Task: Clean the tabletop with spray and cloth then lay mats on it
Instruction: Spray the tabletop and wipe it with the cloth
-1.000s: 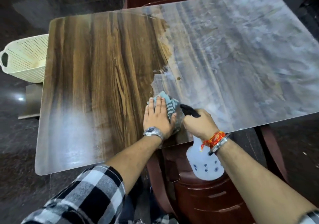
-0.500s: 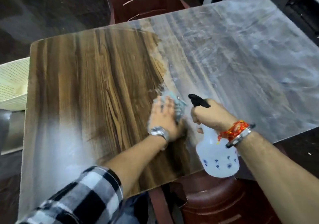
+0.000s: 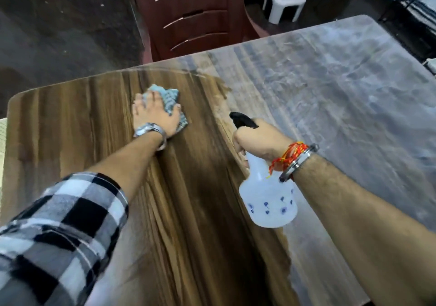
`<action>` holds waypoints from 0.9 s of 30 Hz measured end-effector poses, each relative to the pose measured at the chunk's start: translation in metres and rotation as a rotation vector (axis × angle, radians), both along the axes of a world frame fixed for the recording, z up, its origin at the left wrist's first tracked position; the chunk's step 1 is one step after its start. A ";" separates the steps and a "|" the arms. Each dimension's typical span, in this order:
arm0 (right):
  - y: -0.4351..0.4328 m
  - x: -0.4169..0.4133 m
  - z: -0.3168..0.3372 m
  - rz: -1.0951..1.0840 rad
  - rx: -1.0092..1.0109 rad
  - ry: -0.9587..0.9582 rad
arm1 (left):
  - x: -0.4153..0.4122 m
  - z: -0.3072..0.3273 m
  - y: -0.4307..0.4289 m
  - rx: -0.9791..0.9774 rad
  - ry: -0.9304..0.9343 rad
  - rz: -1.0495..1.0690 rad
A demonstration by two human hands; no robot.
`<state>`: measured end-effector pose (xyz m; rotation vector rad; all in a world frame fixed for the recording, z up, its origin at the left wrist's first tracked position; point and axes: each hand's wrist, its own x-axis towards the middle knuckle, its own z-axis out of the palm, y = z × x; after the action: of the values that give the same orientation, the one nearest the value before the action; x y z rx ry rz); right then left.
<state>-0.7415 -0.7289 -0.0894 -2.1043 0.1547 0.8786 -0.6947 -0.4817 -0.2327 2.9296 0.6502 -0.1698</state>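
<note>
Tabletop (image 3: 82, 126), wood-grained, fills the view from the near edge to the far edge; its left part is wiped dark and glossy, its right part lies under a dull grey film. Nearest, a checked sleeve (image 3: 59, 230) leads along the left arm. At near right, the right hand (image 3: 257, 140) is closed around the neck of a translucent spray bottle (image 3: 267, 202), held above the table at the boundary between clean and filmed surface, black nozzle pointing far-left. Farther on, the left hand (image 3: 155, 117) presses flat, fingers spread, on a blue-grey cloth (image 3: 168, 100) lying on the cleaned wood toward the far edge. Beyond the table stand a maroon chair (image 3: 193, 15) and a white stool (image 3: 284, 1). Step in hand: wiping. No mats are visible. The next move probably calls for carrying the cloth rightward into the filmed area, with fresh spray as needed.
</note>
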 end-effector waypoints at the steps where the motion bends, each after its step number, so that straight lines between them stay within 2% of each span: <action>1: 0.007 0.009 0.000 0.002 0.013 0.014 | 0.008 -0.001 0.021 0.004 -0.008 0.057; 6: 0.017 0.045 -0.008 -0.006 0.051 -0.049 | 0.038 -0.006 0.116 0.061 -0.046 0.263; 11: -0.007 0.063 -0.020 -0.013 0.033 -0.048 | 0.076 -0.011 0.137 0.090 -0.014 0.299; 15: -0.030 0.076 -0.020 -0.141 0.128 0.038 | 0.124 -0.016 0.101 0.172 -0.034 0.045; 17: -0.043 0.081 -0.018 -0.198 0.168 0.038 | 0.153 -0.012 0.052 0.169 -0.070 -0.088; 21: -0.075 0.082 -0.019 -0.286 0.195 0.028 | 0.198 -0.011 -0.054 0.116 -0.001 -0.332; 24: -0.099 0.082 -0.019 -0.341 0.188 0.016 | 0.197 -0.016 -0.120 0.072 0.048 -0.480; 27: -0.113 0.081 -0.018 -0.388 0.136 -0.041 | 0.161 -0.014 -0.167 0.072 0.034 -0.573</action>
<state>-0.6603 -0.8420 -0.1076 -1.8781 0.4522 0.5951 -0.5333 -0.6484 -0.2471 3.1029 -0.2016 -0.2547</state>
